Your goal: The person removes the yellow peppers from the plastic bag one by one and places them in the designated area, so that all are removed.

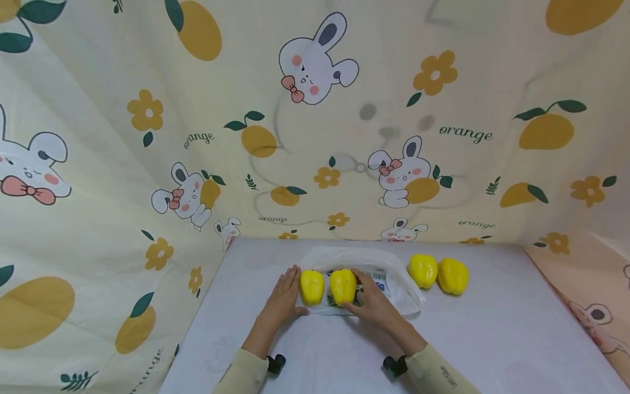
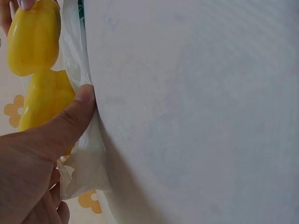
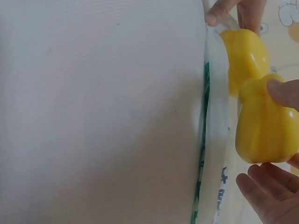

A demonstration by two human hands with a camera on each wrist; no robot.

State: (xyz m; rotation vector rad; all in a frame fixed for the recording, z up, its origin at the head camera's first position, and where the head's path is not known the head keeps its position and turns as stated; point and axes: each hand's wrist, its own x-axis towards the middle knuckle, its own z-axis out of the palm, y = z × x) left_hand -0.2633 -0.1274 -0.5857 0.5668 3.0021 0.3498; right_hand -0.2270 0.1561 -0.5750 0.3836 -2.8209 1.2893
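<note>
A yellow bell pepper (image 1: 312,287) sits on the left part of a white printed plastic bag (image 1: 401,273). My left hand (image 1: 281,295) rests beside it with straight fingers, its thumb pressing the bag's near edge in the left wrist view. My right hand (image 1: 372,300) holds a second yellow bell pepper (image 1: 342,287) over the bag, just right of the first. In the right wrist view its thumb (image 3: 285,94) lies on that pepper (image 3: 264,128), with fingers around the other side. The left hand partly covers the first pepper (image 2: 51,95) in the left wrist view.
Two more yellow bell peppers, one (image 1: 423,271) by the bag's right edge and another (image 1: 453,276) against it, stand on the white table (image 1: 492,339). A patterned cloth (image 1: 315,164) with rabbits and oranges hangs behind the table and along its sides.
</note>
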